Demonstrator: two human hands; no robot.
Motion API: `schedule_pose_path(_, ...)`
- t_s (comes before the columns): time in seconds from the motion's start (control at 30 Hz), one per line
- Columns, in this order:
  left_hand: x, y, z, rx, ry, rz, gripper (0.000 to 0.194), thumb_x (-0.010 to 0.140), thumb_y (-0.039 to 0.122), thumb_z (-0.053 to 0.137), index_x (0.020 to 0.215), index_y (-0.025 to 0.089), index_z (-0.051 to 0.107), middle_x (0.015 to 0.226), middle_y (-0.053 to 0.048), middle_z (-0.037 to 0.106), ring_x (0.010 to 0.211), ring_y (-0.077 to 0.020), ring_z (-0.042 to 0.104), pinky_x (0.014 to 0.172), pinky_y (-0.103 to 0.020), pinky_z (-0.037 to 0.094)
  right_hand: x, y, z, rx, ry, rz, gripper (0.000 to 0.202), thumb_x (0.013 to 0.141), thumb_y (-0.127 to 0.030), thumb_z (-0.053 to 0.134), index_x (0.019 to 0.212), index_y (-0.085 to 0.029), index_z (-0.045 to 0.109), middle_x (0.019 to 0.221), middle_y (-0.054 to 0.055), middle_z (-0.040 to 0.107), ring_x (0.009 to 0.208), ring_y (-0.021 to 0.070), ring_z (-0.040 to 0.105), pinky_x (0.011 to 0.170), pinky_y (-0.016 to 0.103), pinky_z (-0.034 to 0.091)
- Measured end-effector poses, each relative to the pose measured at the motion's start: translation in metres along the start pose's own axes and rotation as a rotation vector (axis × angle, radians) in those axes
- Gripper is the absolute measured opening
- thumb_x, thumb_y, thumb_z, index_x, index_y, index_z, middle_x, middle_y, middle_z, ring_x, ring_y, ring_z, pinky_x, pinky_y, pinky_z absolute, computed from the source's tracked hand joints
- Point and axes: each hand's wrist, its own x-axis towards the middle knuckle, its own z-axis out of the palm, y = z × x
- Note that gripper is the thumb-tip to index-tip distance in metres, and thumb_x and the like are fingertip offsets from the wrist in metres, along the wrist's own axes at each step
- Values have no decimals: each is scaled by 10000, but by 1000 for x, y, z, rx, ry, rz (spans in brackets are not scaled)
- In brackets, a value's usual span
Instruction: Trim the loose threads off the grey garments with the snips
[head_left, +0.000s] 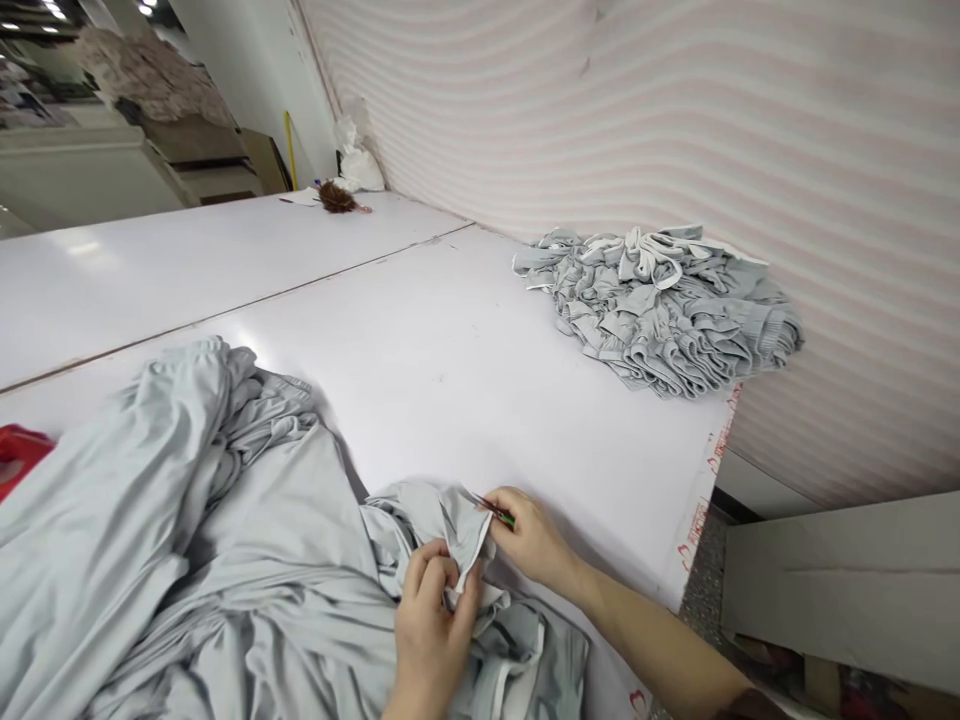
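Light grey garments (277,520) lie heaped over the lower left and middle of the white table. My left hand (437,615) is closed on a fold of grey fabric with a white edge. Just right of it, my right hand (525,530) is closed round a small pair of snips (496,510) with dark blades and a green part. The blades point left, beside the fabric's raised edge. Whether they touch the cloth cannot be made out.
A pile of grey pieces (667,310) sits at the table's (450,370) right rear, by a striped covered wall. A brown tuft (337,197) and white plastic bag (361,168) lie far back. Something red (21,455) is at the left edge.
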Motion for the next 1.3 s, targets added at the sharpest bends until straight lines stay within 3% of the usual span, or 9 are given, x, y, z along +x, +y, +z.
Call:
schedule_pose_path(0.07, -11, -2, -5, 114, 24, 82, 205, 834, 168, 576, 694, 231, 441, 887, -54, 575, 801, -174, 594, 674, -270, 482, -5, -5, 1, 0, -2, -107, 159, 770, -74, 509, 824, -201, 588, 799, 4, 599, 762, 161, 586, 693, 263, 440)
schedule_pose_path(0.2, -22, -8, -15, 181, 63, 203, 138, 803, 77, 538, 818, 206, 491, 774, -26, 541, 711, -168, 530, 643, -271, 464, -25, -10, 2, -117, 34, -250, 273, 728, -23, 487, 909, -209, 574, 857, 12, 589, 758, 160, 579, 681, 257, 445)
schedule_pose_path(0.33, -25, -4, -21, 162, 115, 310, 168, 806, 25, 528, 850, 187, 521, 780, -25, 519, 733, -168, 510, 677, -283, 454, -40, -13, -3, -370, -100, -185, 292, 740, 6, 531, 922, -212, 600, 921, 22, 616, 776, 168, 603, 715, 275, 456)
schedule_pose_path(0.43, -26, -1, -22, 139, 141, 334, 195, 796, 1, 538, 813, 194, 511, 800, -26, 526, 752, -164, 514, 689, -284, 447, -46, -21, -15, -312, -248, -87, 206, 784, -94, 662, 942, -225, 660, 956, 11, 647, 820, 166, 634, 727, 264, 466)
schedule_pose_path(0.57, -29, -1, -22, 75, 139, 327, 221, 787, -23, 544, 798, 192, 494, 830, -33, 544, 777, -156, 528, 706, -278, 458, -52, -34, -26, -217, -308, -107, 261, 831, -285, 712, 1089, -253, 687, 1008, 16, 679, 867, 176, 651, 757, 274, 471)
schedule_pose_path(0.8, -36, -5, -21, 5, 105, 284, 249, 782, -47, 542, 799, 192, 474, 875, -45, 565, 791, -142, 545, 719, -265, 482, -56, -35, -23, -347, -235, -109, 191, 867, -269, 669, 1048, -233, 721, 966, 23, 719, 839, 194, 664, 744, 298, 458)
schedule_pose_path(1.03, -33, -3, -21, 16, 58, 332, 240, 786, -40, 541, 811, 192, 481, 837, -52, 603, 778, -157, 551, 705, -273, 474, -58, -39, -25, -396, -254, -79, 184, 867, -276, 662, 1032, -236, 732, 974, 26, 726, 852, 208, 671, 742, 303, 460)
schedule_pose_path(1.3, -31, 0, -21, 17, 40, 350, 244, 785, -47, 519, 810, 192, 478, 808, -60, 625, 763, -163, 564, 695, -271, 477, -56, -33, -22, -237, -143, 4, 142, 869, -241, 645, 969, -245, 747, 919, 12, 716, 821, 165, 670, 718, 255, 463)
